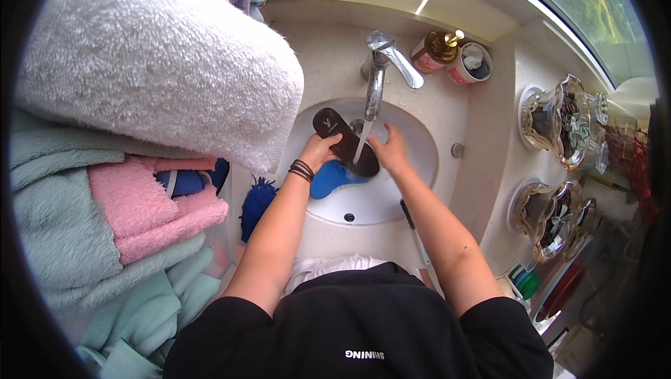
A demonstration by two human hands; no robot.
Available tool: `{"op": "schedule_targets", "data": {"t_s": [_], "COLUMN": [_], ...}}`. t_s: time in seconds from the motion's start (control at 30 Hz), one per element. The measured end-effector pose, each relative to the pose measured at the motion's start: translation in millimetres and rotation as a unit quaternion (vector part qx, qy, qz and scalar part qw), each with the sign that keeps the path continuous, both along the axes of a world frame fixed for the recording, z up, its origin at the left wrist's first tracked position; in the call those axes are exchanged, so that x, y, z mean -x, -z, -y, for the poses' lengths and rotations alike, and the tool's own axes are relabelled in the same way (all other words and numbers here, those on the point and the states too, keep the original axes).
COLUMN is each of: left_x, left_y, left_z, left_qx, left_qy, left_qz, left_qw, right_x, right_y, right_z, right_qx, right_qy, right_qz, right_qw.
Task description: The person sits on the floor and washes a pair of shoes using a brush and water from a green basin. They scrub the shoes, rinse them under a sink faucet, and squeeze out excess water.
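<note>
My left hand (321, 152) grips the edge of a dark shoe insole (350, 144), thumb on top. The insole slants across the white oval sink (411, 190), with light lettering near its upper end. Water from the chrome tap (373, 96) runs onto its lower part. A blue insole (327, 177) lies below it in the basin, partly covered by it and by foamy water. My right hand (390, 151) is at the dark insole's right side, fingers spread and holding nothing. Whether its thumb touches the insole I cannot tell.
White (173, 59) and pink towels (136, 201) hang at left, above a blue shaggy cloth (258, 208). A pump bottle (435, 54) and a cup (470, 64) stand behind the tap. Glass planters (563, 122) line the right ledge. A brush (414, 224) lies beneath my right forearm.
</note>
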State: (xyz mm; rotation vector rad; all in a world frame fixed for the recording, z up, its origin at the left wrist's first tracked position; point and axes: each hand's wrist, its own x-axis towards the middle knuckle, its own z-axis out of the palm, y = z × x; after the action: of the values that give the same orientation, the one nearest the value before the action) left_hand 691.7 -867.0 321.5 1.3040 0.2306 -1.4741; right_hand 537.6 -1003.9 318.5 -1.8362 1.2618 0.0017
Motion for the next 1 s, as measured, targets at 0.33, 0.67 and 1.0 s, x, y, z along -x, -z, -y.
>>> {"op": "schedule_targets", "data": {"t_s": [0.33, 0.67, 1.0], "left_x": [38.1, 60.7, 63.7], "left_y": [-11.0, 23.1, 0.9], "left_z": [4.5, -4.9, 30.6], "left_qx": [0.051, 0.055, 0.021], "left_qy": [-0.15, -0.196, -0.321], "left_qz": [-0.191, -0.187, -0.137], "left_qw": [0.969, 0.961, 0.937], "right_x": [-34.9, 6.0, -37.5], "right_y": [-13.9, -71.0, -40.7], "right_z": [-48.9, -95.2, -46.7], "right_qx": [-0.297, 0.027, -0.029], "right_qy": [0.231, -0.115, -0.037], "right_qz": [0.213, 0.146, -0.021], "right_qw": [0.901, 0.982, 0.999]}}
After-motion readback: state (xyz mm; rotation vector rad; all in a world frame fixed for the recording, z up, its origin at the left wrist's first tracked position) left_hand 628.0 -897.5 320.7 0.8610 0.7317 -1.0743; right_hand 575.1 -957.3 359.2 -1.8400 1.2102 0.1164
